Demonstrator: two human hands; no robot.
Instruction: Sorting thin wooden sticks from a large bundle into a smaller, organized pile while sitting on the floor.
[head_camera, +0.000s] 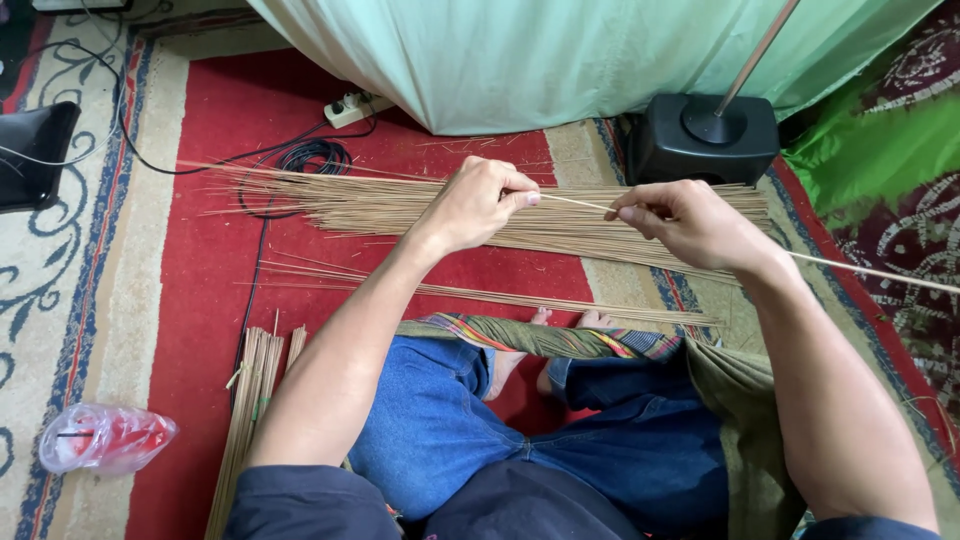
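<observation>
Stick (575, 202) lies nearly level, left to right, spanning both hands above stick pile (380, 205) on carpet (210, 290). Left hand (478, 203) pinches one end; right hand (680, 220) grips further along, rest trailing right.

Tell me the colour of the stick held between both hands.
Pale tan stick, pinched by left hand and right hand; head view.
</observation>
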